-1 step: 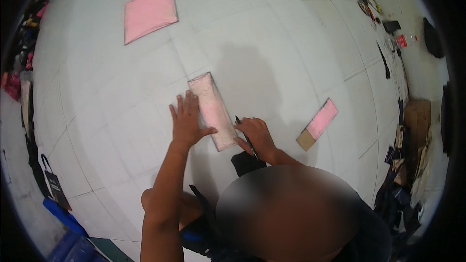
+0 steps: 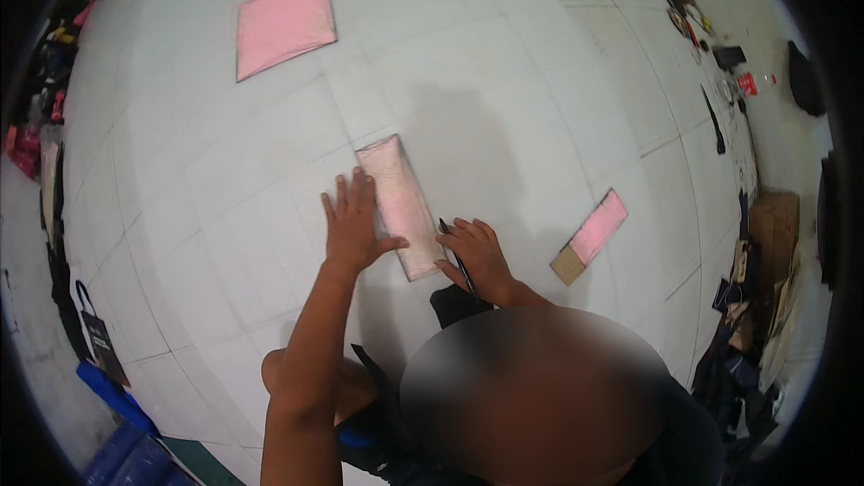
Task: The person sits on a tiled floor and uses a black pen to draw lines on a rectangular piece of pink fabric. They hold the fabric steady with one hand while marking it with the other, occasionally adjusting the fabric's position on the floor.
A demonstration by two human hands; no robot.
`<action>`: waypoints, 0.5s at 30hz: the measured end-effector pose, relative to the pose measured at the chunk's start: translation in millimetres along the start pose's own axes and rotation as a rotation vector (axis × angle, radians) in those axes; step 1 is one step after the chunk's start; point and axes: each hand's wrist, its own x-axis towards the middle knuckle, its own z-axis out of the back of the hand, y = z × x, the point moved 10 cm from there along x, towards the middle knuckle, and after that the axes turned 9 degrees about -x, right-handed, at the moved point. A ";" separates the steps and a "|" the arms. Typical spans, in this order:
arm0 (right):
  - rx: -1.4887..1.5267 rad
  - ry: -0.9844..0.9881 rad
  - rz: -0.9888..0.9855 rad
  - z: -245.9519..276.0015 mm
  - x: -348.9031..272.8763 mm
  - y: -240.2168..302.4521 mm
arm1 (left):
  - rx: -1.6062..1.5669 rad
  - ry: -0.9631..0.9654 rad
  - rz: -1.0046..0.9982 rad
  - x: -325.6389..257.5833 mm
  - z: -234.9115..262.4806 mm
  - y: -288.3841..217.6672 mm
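A long pink rectangular panel (image 2: 399, 202) with dark edges lies on the pale floor in front of me. My left hand (image 2: 353, 232) is flat along its left edge, fingers spread and the thumb reaching over the near part. At the panel's right edge, close to its near end, my right hand (image 2: 483, 256) touches it with the fingertips. A dark pen (image 2: 461, 261) is held in that hand, slanting across the fingers with its upper end pointing away from me.
Farther off to the left lies a larger pink panel (image 2: 288, 27). On the right is a narrow pink strip (image 2: 598, 227) with a brown block (image 2: 568, 265) at its near end. Along the right wall stand a bottle (image 2: 754, 83) and a cardboard box (image 2: 774, 225). Bags and cloth line the left side.
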 end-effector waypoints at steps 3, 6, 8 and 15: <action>-0.113 0.013 -0.006 -8.8 -4.3 -6.4 | 0.033 0.047 -0.023 11.5 -3.7 -17.3; -0.160 -0.003 -0.032 -12.6 -2.4 -16.4 | 0.007 0.023 -0.019 19.1 3.8 -21.6; -0.174 -0.041 -0.031 -11.2 0.0 -20.0 | 0.037 0.031 0.015 21.3 6.7 -20.0; -0.178 -0.043 -0.056 -11.0 7.3 -30.2 | 0.032 0.070 0.056 27.8 10.4 -20.9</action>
